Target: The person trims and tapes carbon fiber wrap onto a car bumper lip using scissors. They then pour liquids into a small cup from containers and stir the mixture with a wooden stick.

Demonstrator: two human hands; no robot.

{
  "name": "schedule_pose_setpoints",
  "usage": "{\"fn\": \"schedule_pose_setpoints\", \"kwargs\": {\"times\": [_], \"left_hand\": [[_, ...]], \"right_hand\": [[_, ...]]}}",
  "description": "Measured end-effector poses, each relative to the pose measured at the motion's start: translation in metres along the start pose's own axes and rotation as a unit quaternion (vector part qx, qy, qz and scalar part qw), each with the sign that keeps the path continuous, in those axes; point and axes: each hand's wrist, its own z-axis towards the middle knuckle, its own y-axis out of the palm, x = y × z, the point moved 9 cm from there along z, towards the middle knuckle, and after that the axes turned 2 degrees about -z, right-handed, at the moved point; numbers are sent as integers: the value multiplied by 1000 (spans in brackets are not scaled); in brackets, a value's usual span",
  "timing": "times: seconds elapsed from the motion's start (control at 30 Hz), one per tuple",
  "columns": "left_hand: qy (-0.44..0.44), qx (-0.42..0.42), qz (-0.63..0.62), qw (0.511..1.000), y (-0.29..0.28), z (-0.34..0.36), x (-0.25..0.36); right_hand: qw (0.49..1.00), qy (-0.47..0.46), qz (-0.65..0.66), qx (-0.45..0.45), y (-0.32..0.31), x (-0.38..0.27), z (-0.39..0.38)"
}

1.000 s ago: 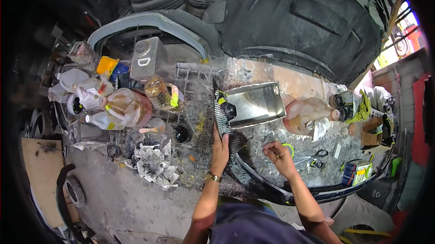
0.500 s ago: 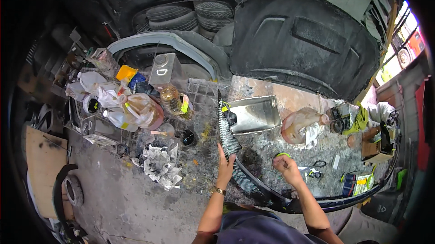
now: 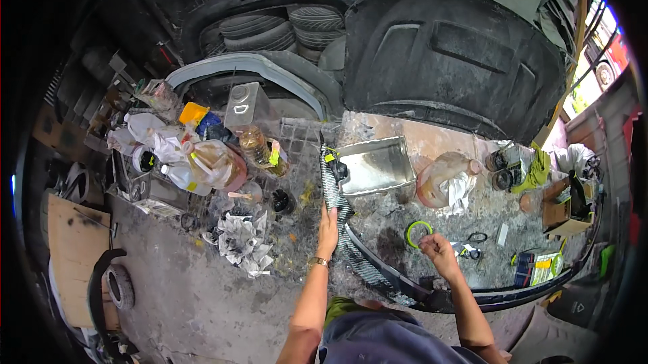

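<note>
A strip of dark, shiny woven cloth, like carbon-fibre fabric (image 3: pixel 332 185), runs along the bench and over the left end of a long, curved black trim piece (image 3: pixel 388 271). My left hand (image 3: pixel 328 232) lies along the fabric's left edge, its fingers stretched out and touching it. Near the curve's inner side, a bright green ring like a tape roll (image 3: pixel 410 237) rests on the bench. Beside its lower right edge is my right hand (image 3: pixel 442 256), with fingers curled together. What those fingers hold, if anything, is too small to see. Black-handled scissors (image 3: pixel 477 237) lie to the right.
A metal tray-like container (image 3: pixel 378 168) and a jug with pinkish liquid (image 3: pixel 439 178) stand beyond my hands. Crumpled paper (image 3: pixel 244 242), a dark cup (image 3: pixel 282 202) and several bottles crowd the left. A large black hood panel (image 3: pixel 452 60) leans behind.
My right hand has drawn back to the right and nearer me, so the green ring shows whole. My left hand's fingers have come closer together along the fabric. The view has shifted slightly.
</note>
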Motion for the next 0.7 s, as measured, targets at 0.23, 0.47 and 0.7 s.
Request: {"fn": "schedule_pose_setpoints", "kwargs": {"times": [0.23,0.47,0.7], "left_hand": [[15,1,-37,999,2,-54,1],[-57,9,-158,986,-5,-62,-5],[-18,12,-228,973,-17,8,11]], "right_hand": [[1000,-14,17,-6,3,-5,-5],[999,-37,-32,11,-8,8,-9],[999,19,-45,9,12,7,-6]]}}
